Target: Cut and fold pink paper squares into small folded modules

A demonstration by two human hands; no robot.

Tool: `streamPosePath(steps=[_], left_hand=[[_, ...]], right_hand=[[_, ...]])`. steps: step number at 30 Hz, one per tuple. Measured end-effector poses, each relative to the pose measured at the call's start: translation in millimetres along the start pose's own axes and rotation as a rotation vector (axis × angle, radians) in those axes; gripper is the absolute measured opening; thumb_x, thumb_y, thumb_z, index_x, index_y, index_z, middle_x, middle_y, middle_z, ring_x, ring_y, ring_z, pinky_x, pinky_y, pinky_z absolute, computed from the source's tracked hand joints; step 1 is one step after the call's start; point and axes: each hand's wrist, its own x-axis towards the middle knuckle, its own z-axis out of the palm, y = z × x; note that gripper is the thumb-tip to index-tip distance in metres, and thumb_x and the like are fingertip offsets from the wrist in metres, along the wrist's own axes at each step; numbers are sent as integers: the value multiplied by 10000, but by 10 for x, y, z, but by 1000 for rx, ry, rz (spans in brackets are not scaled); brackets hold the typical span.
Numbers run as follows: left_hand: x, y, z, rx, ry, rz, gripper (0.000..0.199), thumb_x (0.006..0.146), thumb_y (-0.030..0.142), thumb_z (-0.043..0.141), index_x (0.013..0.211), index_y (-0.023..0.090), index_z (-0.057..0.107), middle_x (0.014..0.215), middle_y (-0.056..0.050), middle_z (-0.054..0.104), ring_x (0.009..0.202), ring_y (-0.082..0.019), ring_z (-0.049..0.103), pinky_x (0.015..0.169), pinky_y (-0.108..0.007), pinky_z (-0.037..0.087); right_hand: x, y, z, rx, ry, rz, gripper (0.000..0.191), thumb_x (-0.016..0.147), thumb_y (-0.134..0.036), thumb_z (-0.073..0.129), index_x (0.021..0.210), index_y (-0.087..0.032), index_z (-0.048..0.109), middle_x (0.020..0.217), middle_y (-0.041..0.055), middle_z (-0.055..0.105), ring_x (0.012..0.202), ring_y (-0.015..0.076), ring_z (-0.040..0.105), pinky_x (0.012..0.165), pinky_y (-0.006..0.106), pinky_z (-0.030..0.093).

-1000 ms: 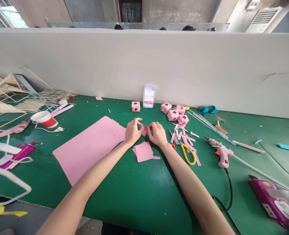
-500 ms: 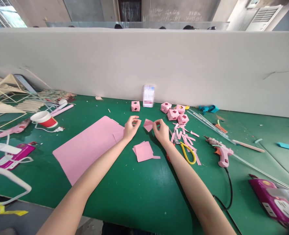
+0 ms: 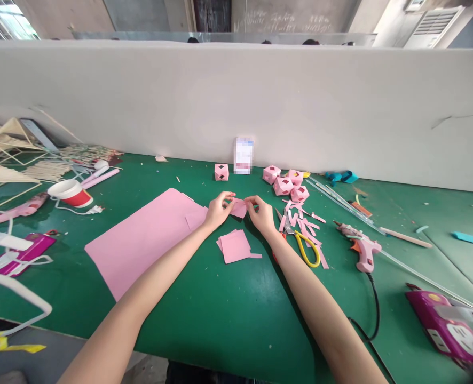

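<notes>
Between both hands a small piece of pink paper is held up off the table. My left hand pinches its left corner, and my right hand pinches the right corner. Just below them lies a stack of pink paper squares with a thin strip poking out. A large pink sheet spreads out beneath and beside my left forearm. Scissors with a yellow handle rest by my right wrist, partly hidden by the arm. Cut pink strips are scattered beyond them.
Several folded pink paper boxes cluster at the back right; another box stands near a propped phone. A pink glue gun and a purple power strip lie right. On the left are a paper cup and stick frames.
My left hand has moved right and taken hold of the pink paper's left side. The paper, earlier held by my right hand alone, now sits between both hands.
</notes>
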Motion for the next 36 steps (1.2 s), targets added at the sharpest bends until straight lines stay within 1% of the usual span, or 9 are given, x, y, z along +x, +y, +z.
streamPosePath(steps=[5, 8, 11, 14, 18, 22, 27, 32, 36], left_hand=[[-23, 42, -13, -7, 13, 2, 210, 904, 298, 622, 1085, 192, 604, 1099, -83, 731, 522, -69, 595, 555, -218, 490], [-33, 35, -13, -18, 32, 2, 255, 917, 357, 618, 1110, 192, 598, 1113, -95, 729, 502, -69, 582, 523, -215, 479], [-39, 32, -16, -31, 53, 12, 290, 921, 396, 617, 1135, 202, 588, 1151, -95, 725, 543, -83, 616, 542, -220, 492], [-41, 45, -20, -25, 74, 18, 265, 918, 391, 624, 1101, 201, 598, 1138, -84, 725, 558, -84, 623, 591, -233, 504], [-38, 61, -21, -23, 82, 19, 239, 908, 348, 635, 1088, 195, 605, 1058, -78, 731, 746, -141, 692, 656, -244, 517], [-39, 50, -13, -29, 41, 26, 250, 890, 322, 654, 1100, 193, 610, 924, -51, 738, 827, -172, 707, 690, -258, 525], [-47, 62, -1, -53, -15, 26, 273, 873, 325, 678, 1101, 193, 608, 923, -52, 752, 846, -181, 723, 676, -258, 533], [-43, 90, 1, -129, -26, -23, 323, 853, 357, 701, 1109, 197, 587, 924, -56, 754, 857, -188, 733, 685, -268, 544], [-37, 78, -5, -184, -34, -53, 324, 834, 355, 715, 1086, 193, 592, 887, -56, 754, 827, -196, 735, 708, -292, 552]], right_hand=[[6, 21, 14, -2, -1, 11, 198, 903, -241, 502, 960, -235, 691, 897, 25, 765, 796, 202, 692, 724, 313, 510], [9, 24, 16, -6, -8, 19, 199, 907, -254, 504, 971, -229, 691, 877, 26, 760, 767, 202, 686, 701, 315, 502], [10, 15, 22, -6, -27, 22, 185, 908, -267, 519, 973, -228, 688, 878, 26, 760, 737, 195, 679, 670, 307, 494], [6, -1, 29, -10, -60, 4, 154, 911, -304, 558, 957, -229, 685, 907, 28, 760, 771, 195, 677, 686, 306, 493], [-8, -27, 30, -39, -106, -46, 162, 908, -376, 618, 926, -231, 687, 896, 28, 750, 835, 207, 659, 745, 318, 489], [-20, -41, 34, -82, -127, -67, 200, 888, -423, 664, 930, -229, 688, 893, 37, 743, 881, 224, 642, 769, 329, 485], [-8, -18, 50, -98, -113, -87, 158, 926, -351, 605, 845, -238, 682, 845, 33, 745, 851, 220, 650, 774, 331, 479], [9, -26, 30, 32, -60, 25, 205, 931, -381, 581, 822, -234, 674, 745, 12, 733, 707, 197, 667, 703, 313, 494], [16, -64, 7, 181, -65, 102, 220, 894, -423, 602, 848, -230, 696, 779, 16, 745, 681, 185, 669, 664, 297, 503]])
